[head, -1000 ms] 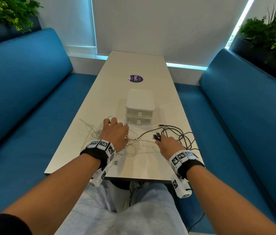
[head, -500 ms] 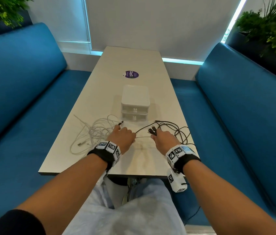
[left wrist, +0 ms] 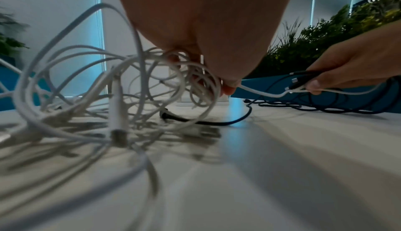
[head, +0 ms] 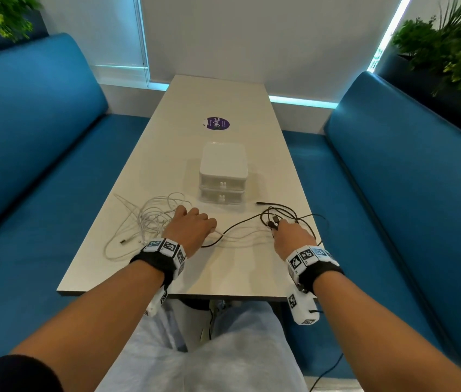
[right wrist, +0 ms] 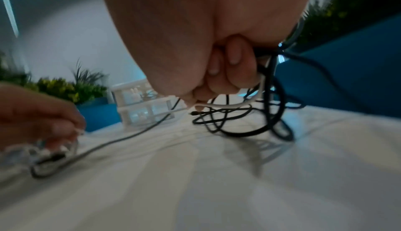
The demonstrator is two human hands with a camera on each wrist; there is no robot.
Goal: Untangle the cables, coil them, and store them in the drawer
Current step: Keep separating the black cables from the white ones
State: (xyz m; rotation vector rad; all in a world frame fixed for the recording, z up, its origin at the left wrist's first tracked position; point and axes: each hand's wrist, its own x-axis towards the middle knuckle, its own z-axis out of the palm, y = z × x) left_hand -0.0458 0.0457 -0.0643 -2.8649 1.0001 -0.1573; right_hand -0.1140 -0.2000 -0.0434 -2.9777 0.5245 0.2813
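The left hand (head: 191, 230) is resting low on the pale table (head: 240, 267), its fingers curled into the heap of thin white cables (head: 150, 222) and pinching one white strand at the fingertips, as the left wrist view shows. That strand is running out from the left hand toward the person's right, across the bare stretch of table between the two hands, so its long axis is lying roughly side to side. At its far end the right hand (head: 291, 236) is gripping the strand together with the plug ends of the thin black cable (head: 283, 215), fingers closed tightly round the bunch. The black loops are lying just beyond and to the right of that hand, while one black run is trailing back leftward to the white heap, where the two colours are crossing. The white pile is sitting on the left hand's side, the black one on the right hand's. Judging from this, drawing the hands apart along the strand looks like the coming move. The small white two-drawer plastic organiser (head: 223, 176) is standing beyond both hands, between them, with both drawers closed.
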